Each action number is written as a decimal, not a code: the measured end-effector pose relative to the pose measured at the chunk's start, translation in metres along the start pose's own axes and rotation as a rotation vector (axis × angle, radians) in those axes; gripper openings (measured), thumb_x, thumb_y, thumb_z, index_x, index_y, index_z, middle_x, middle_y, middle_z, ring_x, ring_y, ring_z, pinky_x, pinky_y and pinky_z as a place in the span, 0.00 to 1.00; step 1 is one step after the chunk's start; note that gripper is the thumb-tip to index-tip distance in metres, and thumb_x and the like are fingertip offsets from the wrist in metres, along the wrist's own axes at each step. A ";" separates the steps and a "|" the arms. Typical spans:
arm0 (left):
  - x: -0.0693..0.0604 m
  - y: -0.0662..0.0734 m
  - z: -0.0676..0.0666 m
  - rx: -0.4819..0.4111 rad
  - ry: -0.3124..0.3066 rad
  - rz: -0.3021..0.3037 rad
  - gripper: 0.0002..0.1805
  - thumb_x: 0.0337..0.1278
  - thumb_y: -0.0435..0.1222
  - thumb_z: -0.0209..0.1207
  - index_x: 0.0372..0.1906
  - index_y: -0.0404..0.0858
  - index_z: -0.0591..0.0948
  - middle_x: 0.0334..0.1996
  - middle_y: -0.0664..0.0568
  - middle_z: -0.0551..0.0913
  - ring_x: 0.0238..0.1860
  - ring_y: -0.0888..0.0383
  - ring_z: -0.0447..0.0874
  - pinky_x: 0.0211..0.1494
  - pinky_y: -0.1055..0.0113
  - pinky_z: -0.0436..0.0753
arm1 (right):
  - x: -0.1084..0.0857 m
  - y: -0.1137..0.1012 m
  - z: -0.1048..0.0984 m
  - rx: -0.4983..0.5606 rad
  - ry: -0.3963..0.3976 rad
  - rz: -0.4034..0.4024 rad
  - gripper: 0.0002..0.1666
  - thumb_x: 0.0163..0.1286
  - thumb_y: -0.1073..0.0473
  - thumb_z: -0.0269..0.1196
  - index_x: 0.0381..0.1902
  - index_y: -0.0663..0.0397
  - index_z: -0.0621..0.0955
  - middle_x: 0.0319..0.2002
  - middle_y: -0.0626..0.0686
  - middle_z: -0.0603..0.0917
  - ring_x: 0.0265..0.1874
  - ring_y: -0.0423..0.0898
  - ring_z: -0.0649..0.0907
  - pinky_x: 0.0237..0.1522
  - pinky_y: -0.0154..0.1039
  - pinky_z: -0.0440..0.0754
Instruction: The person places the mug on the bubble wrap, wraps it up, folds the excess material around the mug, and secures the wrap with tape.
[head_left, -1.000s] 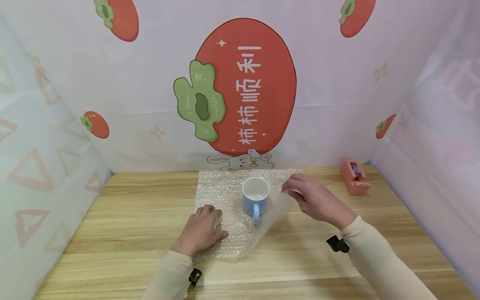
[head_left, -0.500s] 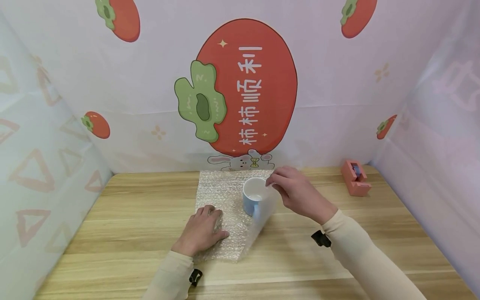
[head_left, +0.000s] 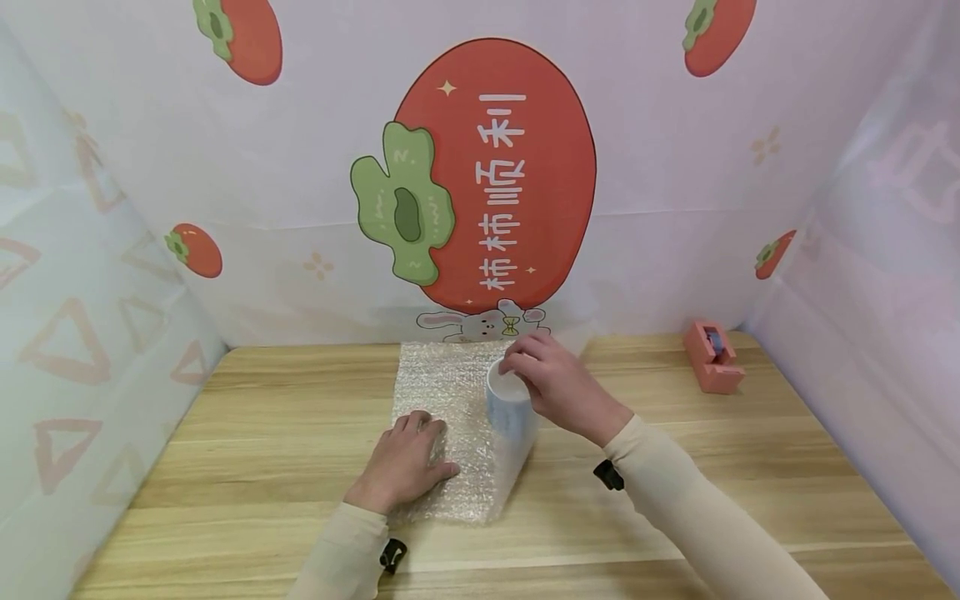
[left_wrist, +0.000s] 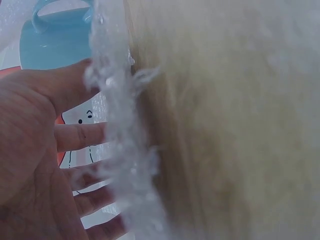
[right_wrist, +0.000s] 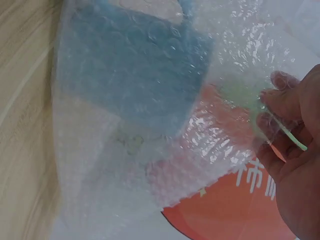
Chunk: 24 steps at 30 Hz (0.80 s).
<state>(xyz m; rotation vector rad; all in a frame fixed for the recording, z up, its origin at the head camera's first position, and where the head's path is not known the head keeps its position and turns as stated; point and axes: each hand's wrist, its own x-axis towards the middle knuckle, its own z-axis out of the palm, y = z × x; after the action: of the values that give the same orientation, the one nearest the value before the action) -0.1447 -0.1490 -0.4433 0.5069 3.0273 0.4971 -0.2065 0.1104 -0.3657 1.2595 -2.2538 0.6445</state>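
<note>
A light blue mug [head_left: 499,407] with a white inside stands upright on a sheet of bubble wrap [head_left: 450,379]. My right hand [head_left: 558,385] pinches the sheet's right edge and holds it up over the mug's rim. In the right wrist view the mug [right_wrist: 135,70] shows blurred through the raised bubble wrap [right_wrist: 100,145], with thumb and fingers [right_wrist: 287,102] at its edge. My left hand [head_left: 401,467] rests on the left part of the sheet, fingers spread. The left wrist view shows the left hand [left_wrist: 40,130] against the wrap, near the mug [left_wrist: 57,40].
A pink tape dispenser [head_left: 711,358] stands at the back right of the wooden table [head_left: 285,433]. Behind the table hangs a white backdrop [head_left: 300,167] printed with persimmons. Side sheets enclose the left and right.
My right hand has moved left, drawing the bubble wrap's right edge from beside the mug to over it. The wrap now covers the handle. The left hand has stayed in place.
</note>
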 end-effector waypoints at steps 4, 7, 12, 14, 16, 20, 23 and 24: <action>0.000 0.000 0.000 -0.002 0.001 -0.001 0.33 0.56 0.51 0.71 0.60 0.35 0.80 0.60 0.37 0.75 0.62 0.38 0.72 0.58 0.39 0.76 | 0.002 0.001 0.010 0.000 0.029 -0.019 0.16 0.60 0.79 0.67 0.38 0.53 0.84 0.43 0.50 0.82 0.51 0.51 0.77 0.53 0.44 0.80; 0.000 0.001 -0.001 0.001 0.005 0.001 0.33 0.56 0.51 0.71 0.60 0.35 0.80 0.60 0.37 0.75 0.62 0.38 0.72 0.58 0.39 0.76 | 0.002 0.003 0.016 -0.021 0.055 -0.011 0.15 0.61 0.77 0.68 0.38 0.51 0.85 0.44 0.51 0.81 0.52 0.52 0.77 0.57 0.47 0.78; -0.001 0.002 -0.002 0.005 0.005 0.005 0.33 0.55 0.51 0.71 0.60 0.35 0.80 0.60 0.37 0.75 0.62 0.38 0.72 0.57 0.39 0.76 | 0.001 0.004 0.026 -0.071 0.087 0.031 0.13 0.62 0.72 0.70 0.37 0.48 0.87 0.49 0.55 0.80 0.55 0.56 0.76 0.62 0.55 0.72; -0.002 0.002 -0.002 0.006 0.006 0.005 0.33 0.55 0.51 0.71 0.60 0.35 0.80 0.60 0.37 0.75 0.63 0.38 0.72 0.58 0.39 0.76 | 0.000 0.004 0.029 -0.076 0.093 0.045 0.11 0.62 0.70 0.71 0.37 0.47 0.88 0.49 0.56 0.79 0.55 0.57 0.75 0.62 0.56 0.72; -0.002 0.002 -0.002 0.003 0.008 0.003 0.33 0.55 0.51 0.72 0.60 0.35 0.80 0.60 0.37 0.75 0.63 0.38 0.72 0.58 0.39 0.75 | 0.000 0.004 0.032 -0.070 0.094 0.054 0.11 0.62 0.70 0.71 0.37 0.48 0.88 0.49 0.56 0.78 0.54 0.58 0.75 0.61 0.56 0.72; -0.001 0.002 -0.001 -0.006 0.008 -0.004 0.33 0.55 0.51 0.71 0.61 0.35 0.79 0.61 0.36 0.74 0.63 0.37 0.72 0.60 0.39 0.75 | 0.000 0.006 0.039 -0.051 0.078 0.076 0.10 0.62 0.69 0.71 0.36 0.48 0.89 0.47 0.57 0.78 0.52 0.56 0.76 0.58 0.55 0.73; -0.001 0.001 -0.001 -0.010 0.005 -0.009 0.34 0.56 0.51 0.71 0.61 0.35 0.79 0.62 0.36 0.74 0.64 0.37 0.71 0.61 0.39 0.74 | -0.001 0.006 0.043 -0.040 0.056 0.097 0.09 0.64 0.68 0.70 0.37 0.49 0.89 0.46 0.57 0.78 0.50 0.55 0.76 0.55 0.54 0.73; -0.001 0.001 0.000 -0.011 0.005 -0.009 0.34 0.56 0.51 0.71 0.61 0.35 0.79 0.62 0.36 0.74 0.64 0.37 0.71 0.61 0.39 0.74 | -0.001 0.006 0.044 -0.038 0.050 0.104 0.08 0.65 0.68 0.70 0.38 0.49 0.89 0.46 0.57 0.78 0.50 0.54 0.76 0.54 0.54 0.73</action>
<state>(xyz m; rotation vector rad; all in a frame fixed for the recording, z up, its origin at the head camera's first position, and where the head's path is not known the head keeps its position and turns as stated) -0.1436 -0.1487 -0.4428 0.4924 3.0290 0.5145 -0.2190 0.0876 -0.4018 1.1024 -2.2915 0.6606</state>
